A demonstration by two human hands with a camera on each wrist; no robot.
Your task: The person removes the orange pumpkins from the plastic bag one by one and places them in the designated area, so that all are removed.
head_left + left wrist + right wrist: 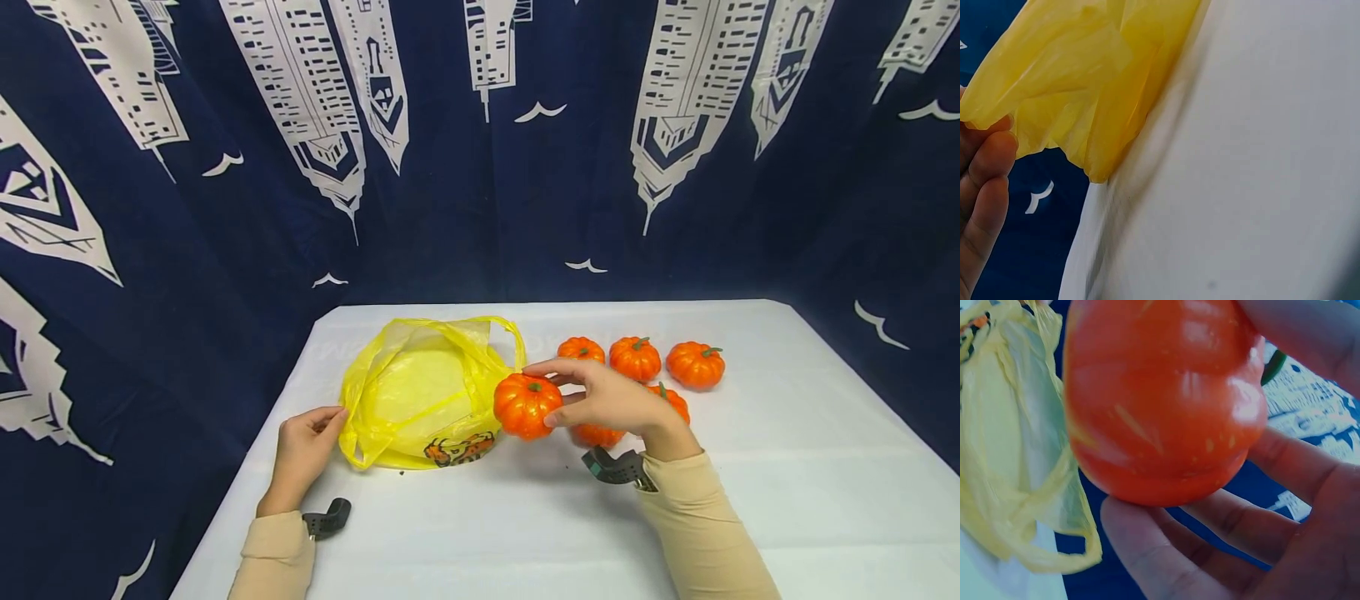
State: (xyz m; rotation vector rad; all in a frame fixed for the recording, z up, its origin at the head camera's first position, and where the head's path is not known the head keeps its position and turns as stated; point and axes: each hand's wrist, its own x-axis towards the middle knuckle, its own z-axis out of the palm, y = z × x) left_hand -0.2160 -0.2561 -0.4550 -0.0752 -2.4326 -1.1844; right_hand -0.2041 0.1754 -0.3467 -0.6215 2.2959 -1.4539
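An orange toy pumpkin [527, 406] with a green stem is gripped by my right hand [611, 402] between thumb and fingers, raised just right of a yellow plastic bag [420, 375]. In the right wrist view the same pumpkin [1163, 406] fills the middle, with the fingers curled beneath it. The bag lies on the table with its mouth spread, its inside facing up and a tiger-like print [459, 450] on its front. At the bag's left edge my left hand [303, 450] pinches the thin plastic, as the left wrist view shows at the bag's edge [1085, 75].
Several more pumpkins [696, 365] stand on the white table [795, 467] behind and beneath my right hand, some partly hidden by it. A dark blue curtain [480, 208] with white building prints hangs beyond the table's far edge. Dark straps [327, 518] sit at both wrists.
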